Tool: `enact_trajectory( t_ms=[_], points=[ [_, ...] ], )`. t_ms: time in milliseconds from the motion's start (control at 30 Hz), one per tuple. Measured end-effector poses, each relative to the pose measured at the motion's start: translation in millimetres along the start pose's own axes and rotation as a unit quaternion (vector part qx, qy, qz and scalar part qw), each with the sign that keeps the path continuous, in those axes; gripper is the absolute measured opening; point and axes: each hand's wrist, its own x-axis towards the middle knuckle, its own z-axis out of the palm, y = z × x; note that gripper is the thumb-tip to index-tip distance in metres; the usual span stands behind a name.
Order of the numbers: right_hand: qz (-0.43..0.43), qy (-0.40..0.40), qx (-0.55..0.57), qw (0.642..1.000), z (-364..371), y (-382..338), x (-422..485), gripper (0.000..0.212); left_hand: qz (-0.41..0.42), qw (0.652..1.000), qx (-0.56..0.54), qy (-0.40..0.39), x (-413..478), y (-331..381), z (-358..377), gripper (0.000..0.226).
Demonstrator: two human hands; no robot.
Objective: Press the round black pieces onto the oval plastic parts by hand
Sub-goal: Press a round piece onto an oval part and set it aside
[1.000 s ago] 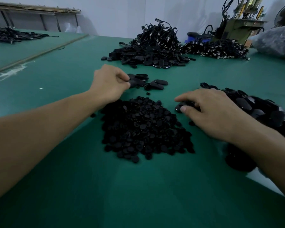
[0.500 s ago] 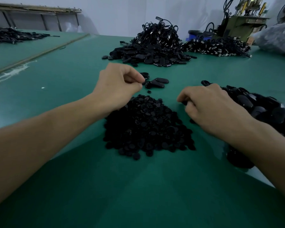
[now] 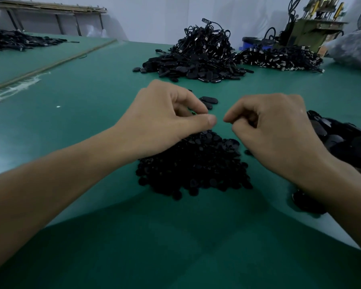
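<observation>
Left hand (image 3: 165, 118) and right hand (image 3: 279, 132), fingers curled, over one heap of round black plastic pieces (image 3: 193, 167) (whether either holds anything is hidden).

green table (image 3: 71, 122) — cable heap (image 3: 204, 49), blue bin (image 3: 250, 43), machine (image 3: 308, 28) behind.

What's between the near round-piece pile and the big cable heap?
A few loose oval parts, partly hidden behind the left hand; otherwise bare green mat. Head view.
</observation>
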Motion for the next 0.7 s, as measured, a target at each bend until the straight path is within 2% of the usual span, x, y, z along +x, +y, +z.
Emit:
enact_trajectory(
  t_ms=[100, 200, 267, 333, 433, 700],
  points=[
    [0.026, -0.062, -0.023, 0.997, -5.1, 8.5, 3.2, 0.028, -0.002, 0.999, 0.002, 0.036, -1.4, -4.2, -3.7, 0.005],
    [0.023, -0.145, -0.058, 0.987, -9.4, 16.7, 6.3, 0.023, 0.002, 0.998, 0.021, 0.06, -3.4, -8.3, -6.7, 0.009],
    [0.012, -0.214, -0.09, 0.972, -9.7, 20.2, 6.8, 0.027, 0.006, 0.998, 0.025, 0.063, -4.6, -9.9, -7.5, 0.011],
    [0.026, -0.249, -0.091, 0.964, -9.1, 22.5, 6.8, 0.028, 0.007, 0.997, 0.027, 0.068, -5.2, -11.1, -8.0, 0.013],
    [0.06, -0.23, -0.042, 0.97, -7.4, 26.8, 6.6, 0.022, 0.005, 0.997, 0.035, 0.072, -6.2, -12.1, -7.7, 0.016],
    [0.068, -0.14, 0.176, 0.972, -13.1, 23.3, 4.3, 0.036, 0.009, 0.996, 0.027, 0.079, -8.9, -9.7, -3.9, 0.013]
  ],
)
